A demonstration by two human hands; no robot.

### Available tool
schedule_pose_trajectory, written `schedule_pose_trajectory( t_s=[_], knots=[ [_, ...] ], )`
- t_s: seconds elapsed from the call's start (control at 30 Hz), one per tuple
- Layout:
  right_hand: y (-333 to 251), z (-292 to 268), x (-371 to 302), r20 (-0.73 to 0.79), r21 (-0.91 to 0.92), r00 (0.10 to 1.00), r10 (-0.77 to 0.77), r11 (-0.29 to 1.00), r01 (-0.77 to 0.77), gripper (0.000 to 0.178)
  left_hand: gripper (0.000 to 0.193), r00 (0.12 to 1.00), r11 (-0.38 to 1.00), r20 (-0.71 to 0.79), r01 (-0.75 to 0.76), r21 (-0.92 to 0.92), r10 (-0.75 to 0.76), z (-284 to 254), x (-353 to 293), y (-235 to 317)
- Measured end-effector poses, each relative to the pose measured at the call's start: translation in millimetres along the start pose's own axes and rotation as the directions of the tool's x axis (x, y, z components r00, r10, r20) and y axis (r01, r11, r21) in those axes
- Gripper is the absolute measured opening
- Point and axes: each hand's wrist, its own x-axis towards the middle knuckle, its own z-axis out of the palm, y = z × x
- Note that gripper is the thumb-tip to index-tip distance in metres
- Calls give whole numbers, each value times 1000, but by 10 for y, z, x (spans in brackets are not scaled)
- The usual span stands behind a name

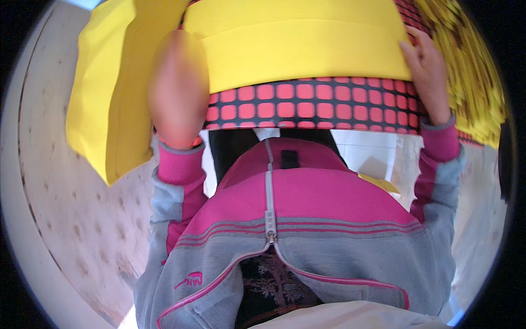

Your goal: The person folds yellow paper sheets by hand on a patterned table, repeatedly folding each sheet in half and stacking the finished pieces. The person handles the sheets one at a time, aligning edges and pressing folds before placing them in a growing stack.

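Red-checked surface (312, 108) carries yellow cloth (301, 46) between both hands. Right hand (432, 72): fingers (421, 35) part-open at its edge, gripping nothing visibly; left hand (179, 90): too blurred to tell. Light, even pressure should keep it flat.

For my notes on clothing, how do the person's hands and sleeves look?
The right hand wears no glove; the left hand is blurred. Both sleeves are grey and pink, with pink cuffs. A red strip, perhaps a bracelet, shows at the left cuff.
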Motion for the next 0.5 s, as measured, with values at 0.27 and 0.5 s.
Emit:
schedule_pose_trajectory(
  t_s=[0.27, 0.5],
  knots=[
    [-39, -3, -83, -62, 27, 997, 45, 999, -43, 34, 44, 977, 984, 117, 177, 33, -179, -63, 40, 175],
    [-84, -38, -84, -30, 34, 999, 25, 999, -24, 35, 44, 972, 976, 103, 216, -33, -212, -73, -3, 132]
  ],
)
